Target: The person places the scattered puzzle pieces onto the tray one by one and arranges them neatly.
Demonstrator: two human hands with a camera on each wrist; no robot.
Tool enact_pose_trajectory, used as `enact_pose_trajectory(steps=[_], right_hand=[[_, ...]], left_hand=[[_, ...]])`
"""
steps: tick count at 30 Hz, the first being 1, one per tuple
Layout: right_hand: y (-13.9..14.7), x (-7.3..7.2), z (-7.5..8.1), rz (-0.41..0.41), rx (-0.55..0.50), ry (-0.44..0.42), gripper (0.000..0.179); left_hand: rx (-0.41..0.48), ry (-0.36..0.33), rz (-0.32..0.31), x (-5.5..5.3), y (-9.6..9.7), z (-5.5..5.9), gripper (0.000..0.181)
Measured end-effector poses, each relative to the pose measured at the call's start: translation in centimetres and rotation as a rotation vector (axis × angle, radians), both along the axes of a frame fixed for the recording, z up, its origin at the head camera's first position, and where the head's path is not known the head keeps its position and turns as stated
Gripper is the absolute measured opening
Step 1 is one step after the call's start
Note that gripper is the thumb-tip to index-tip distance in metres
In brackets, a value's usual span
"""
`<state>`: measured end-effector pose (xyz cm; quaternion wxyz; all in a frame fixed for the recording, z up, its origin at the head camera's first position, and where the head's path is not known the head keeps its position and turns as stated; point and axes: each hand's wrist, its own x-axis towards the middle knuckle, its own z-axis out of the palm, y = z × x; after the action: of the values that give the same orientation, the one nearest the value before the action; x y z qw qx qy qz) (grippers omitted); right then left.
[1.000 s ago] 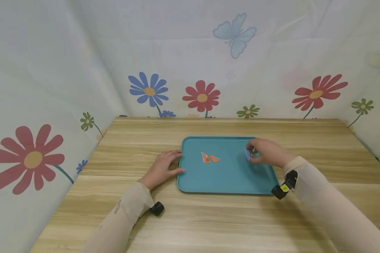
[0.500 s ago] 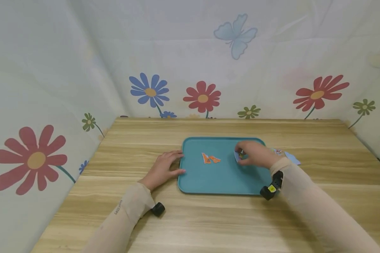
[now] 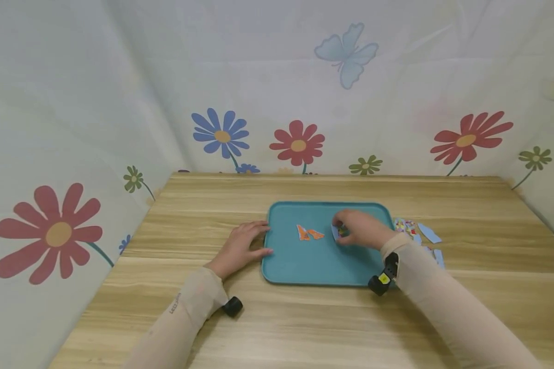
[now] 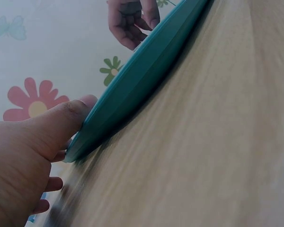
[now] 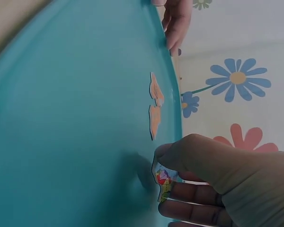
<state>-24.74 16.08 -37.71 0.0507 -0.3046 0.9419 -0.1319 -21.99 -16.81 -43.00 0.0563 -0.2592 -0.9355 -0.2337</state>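
My right hand (image 3: 361, 228) is over the right half of the teal tray (image 3: 300, 266). Its thumb and fingers pinch a flat, irregular puzzle piece (image 5: 163, 177), pale blue with red, yellow and green print. To its left on the tray, two small orange pieces lie side by side, a taller one (image 3: 302, 232) and a slanted one (image 3: 315, 234). My left hand (image 3: 240, 248) is at the tray's left rim, thumb and fingers spread; in the left wrist view the thumb (image 4: 68, 118) touches the rim.
Off the tray's right end, several more pieces lie on the wooden table (image 3: 304, 328), among them a plain blue one (image 3: 429, 233) and a colourful cluster (image 3: 405, 225). My right forearm partly covers them. A flower-printed cloth (image 3: 258, 66) hangs behind the table.
The right hand has moved left across the tray with the piece, toward the orange pieces. Pieces right of the tray have come into sight. The left hand stays at the rim.
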Motion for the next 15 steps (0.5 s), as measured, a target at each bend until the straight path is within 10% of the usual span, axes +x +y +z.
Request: enact_pose_trajectory(steps=[15], right_hand=[[-1.4,-0.1,-0.7,-0.007,0.041,0.031,0.035]], left_hand=[[-0.014,-0.001,0.002,-0.1,0.0,0.0,0.062]])
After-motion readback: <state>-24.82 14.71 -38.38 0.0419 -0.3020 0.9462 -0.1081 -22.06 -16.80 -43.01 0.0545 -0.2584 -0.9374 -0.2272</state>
